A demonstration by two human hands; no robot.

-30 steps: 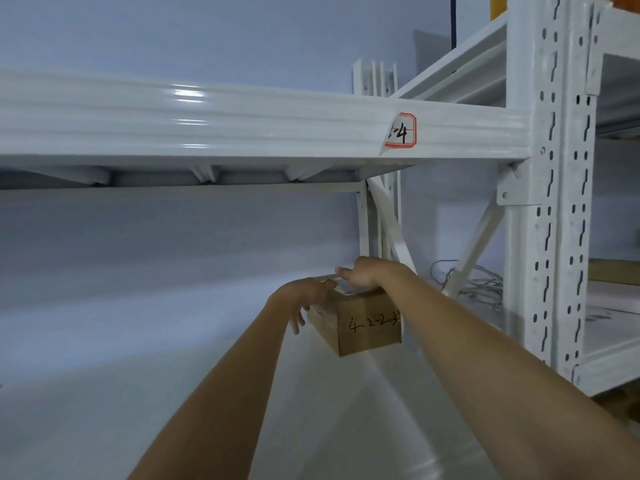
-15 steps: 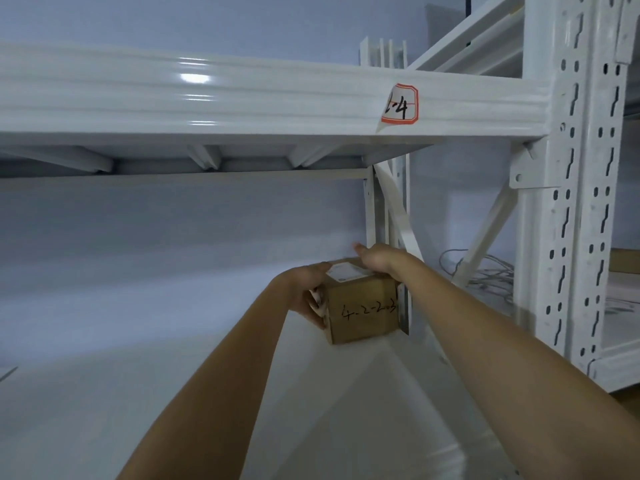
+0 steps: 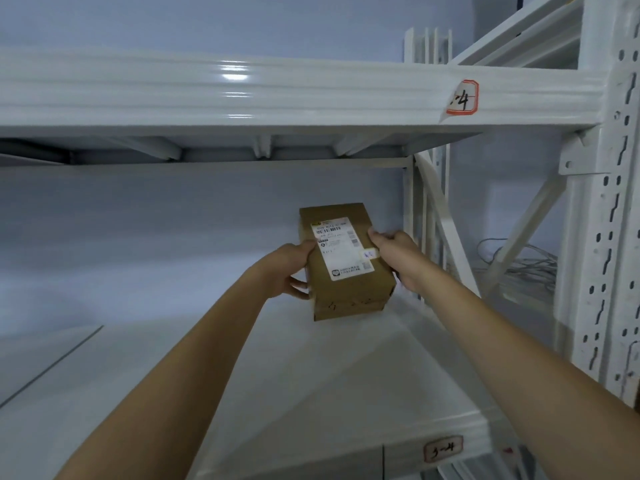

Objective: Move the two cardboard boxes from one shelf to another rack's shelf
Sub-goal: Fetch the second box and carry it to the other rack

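Note:
A small brown cardboard box [image 3: 346, 292] with a white shipping label on top is held over the white shelf [image 3: 277, 393], near the shelf's right end. My left hand [image 3: 287, 271] grips its left side and my right hand [image 3: 398, 258] grips its right side. The box is tilted, top face towards me, with handwriting on its near end. Whether its far end touches the shelf I cannot tell. Only one box is in view.
A white beam [image 3: 242, 95] with a red-edged tag [image 3: 462, 98] runs overhead. A perforated white upright [image 3: 609, 237] and diagonal braces stand at right. A bundle of white cables [image 3: 519, 268] lies on the neighbouring shelf. A tag [image 3: 443, 449] marks the shelf's front edge.
Both hands have drawn the box nearer along the shelf and tipped it, so its labelled top now faces me. The camera has dropped, showing the shelf's front edge.

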